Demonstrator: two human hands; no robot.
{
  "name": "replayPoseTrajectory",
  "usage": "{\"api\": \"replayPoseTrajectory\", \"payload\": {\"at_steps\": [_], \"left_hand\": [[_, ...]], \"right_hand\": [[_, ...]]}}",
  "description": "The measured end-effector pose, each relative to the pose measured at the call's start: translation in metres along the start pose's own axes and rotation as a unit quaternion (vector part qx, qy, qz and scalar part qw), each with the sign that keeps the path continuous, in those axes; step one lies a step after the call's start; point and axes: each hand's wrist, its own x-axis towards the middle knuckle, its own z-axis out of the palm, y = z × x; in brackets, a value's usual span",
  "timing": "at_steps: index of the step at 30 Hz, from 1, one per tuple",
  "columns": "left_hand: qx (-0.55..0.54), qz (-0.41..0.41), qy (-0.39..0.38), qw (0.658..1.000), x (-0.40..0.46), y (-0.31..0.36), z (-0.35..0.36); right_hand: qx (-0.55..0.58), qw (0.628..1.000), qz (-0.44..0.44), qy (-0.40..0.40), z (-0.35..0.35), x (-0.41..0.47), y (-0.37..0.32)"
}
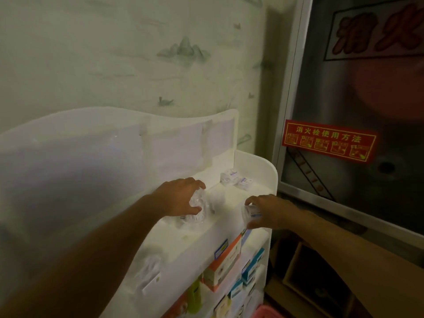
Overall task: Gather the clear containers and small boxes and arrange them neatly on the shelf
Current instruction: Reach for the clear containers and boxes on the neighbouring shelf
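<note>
My left hand point(181, 196) grips a clear ribbed container point(197, 203) on the top tier of the white shelf point(257, 193). A second clear container point(192, 218) sits just under and in front of it. My right hand point(268, 211) holds a small white box with blue print point(250, 214) at the shelf's front right edge. Two more small white boxes point(228, 176) point(244, 182) stand near the back right corner. Another clear container point(149, 269) lies at the shelf's front left.
Lower tiers hold orange, blue and white product boxes point(227, 258) and a green bottle point(195, 294). A steel fire-hydrant cabinet with a red sticker point(328, 141) stands at the right. Wooden cubbies point(321, 281) sit below it, and a pink basket point(266, 312) by the floor.
</note>
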Motion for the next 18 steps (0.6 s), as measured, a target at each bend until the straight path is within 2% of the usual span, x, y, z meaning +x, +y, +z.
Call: {"api": "replayPoseTrajectory", "payload": {"at_steps": [11,18], "left_hand": [[-0.012,0.025,0.026,0.999,0.108,-0.026,0.008],[0.026,0.006,0.018,0.999,0.166,-0.020,0.028]], "right_hand": [[0.010,1.000,0.020,0.001,-0.003,0.107,0.053],[0.037,0.999,-0.027,-0.003,0.010,0.172,0.099]]}}
